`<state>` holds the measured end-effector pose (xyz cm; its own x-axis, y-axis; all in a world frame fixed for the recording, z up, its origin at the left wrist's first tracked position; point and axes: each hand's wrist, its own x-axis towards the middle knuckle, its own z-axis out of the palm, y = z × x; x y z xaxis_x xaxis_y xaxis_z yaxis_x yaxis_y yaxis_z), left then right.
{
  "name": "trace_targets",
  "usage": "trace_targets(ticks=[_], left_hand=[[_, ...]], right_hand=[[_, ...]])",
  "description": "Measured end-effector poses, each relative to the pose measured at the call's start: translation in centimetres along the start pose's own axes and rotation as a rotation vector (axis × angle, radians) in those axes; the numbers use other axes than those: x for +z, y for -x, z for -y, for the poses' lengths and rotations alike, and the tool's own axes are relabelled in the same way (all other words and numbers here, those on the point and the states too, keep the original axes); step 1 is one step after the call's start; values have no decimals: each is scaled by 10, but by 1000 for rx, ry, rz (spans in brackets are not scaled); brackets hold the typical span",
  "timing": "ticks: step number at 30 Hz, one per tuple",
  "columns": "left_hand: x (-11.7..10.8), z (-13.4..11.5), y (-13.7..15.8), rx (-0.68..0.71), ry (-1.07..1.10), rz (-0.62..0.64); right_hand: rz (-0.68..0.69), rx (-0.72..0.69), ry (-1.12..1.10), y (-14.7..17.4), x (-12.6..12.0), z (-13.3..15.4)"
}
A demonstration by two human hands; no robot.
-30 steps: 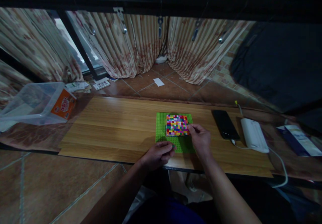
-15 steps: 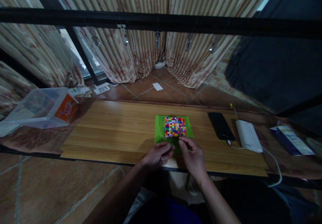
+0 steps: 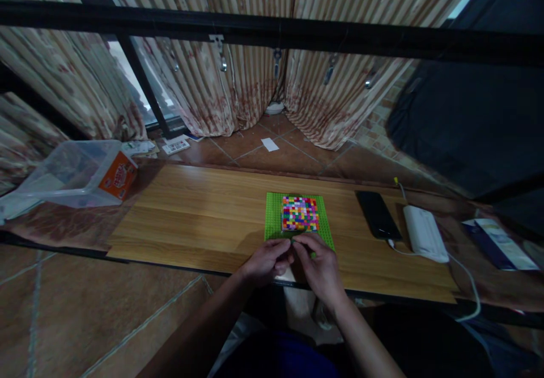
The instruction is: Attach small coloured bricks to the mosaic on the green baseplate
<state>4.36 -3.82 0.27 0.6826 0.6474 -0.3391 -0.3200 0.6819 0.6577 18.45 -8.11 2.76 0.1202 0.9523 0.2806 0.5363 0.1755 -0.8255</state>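
Left hand [image 3: 267, 261] pinched small greenish piece [image 3: 292, 242]; right hand [image 3: 319, 267] at same spot, too dim to tell if gripping. Multicoloured brick block [image 3: 300, 213], seemingly well along, sat just beyond fingers on green baseplate [image 3: 273, 213]; visible margin bare, piece unplaced.

Striped curtains [image 3: 250, 92], brown tiled floor [image 3: 114, 304], wood-grain table [image 3: 199, 213], dim light

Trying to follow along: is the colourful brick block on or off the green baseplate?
On: the block lies over the green baseplate, which shows at both sides; I cannot tell if it's clipped down.
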Motion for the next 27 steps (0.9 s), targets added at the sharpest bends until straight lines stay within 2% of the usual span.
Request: trace_targets(ticks=[4,7,12,18,24,27], left_hand=[[1,1,2,-4,54,-41],[2,0,5,19,78,-109],[4,-12,9,218,30,-346],[7,-21,-1,227,-100,-301],[10,-9,-10,288,-134,-409],[7,-4,-14,309,-185,-421]], right_hand=[[-68,-87,180,-21,2,0],[-67,-160,327,-36,5,-1],[-45,-207,421,-49,10,-8],[-92,-161,373,-54,16,-16],[-100,-160,352,-56,19,-17],[-110,-180,359,-55,20,-18]])
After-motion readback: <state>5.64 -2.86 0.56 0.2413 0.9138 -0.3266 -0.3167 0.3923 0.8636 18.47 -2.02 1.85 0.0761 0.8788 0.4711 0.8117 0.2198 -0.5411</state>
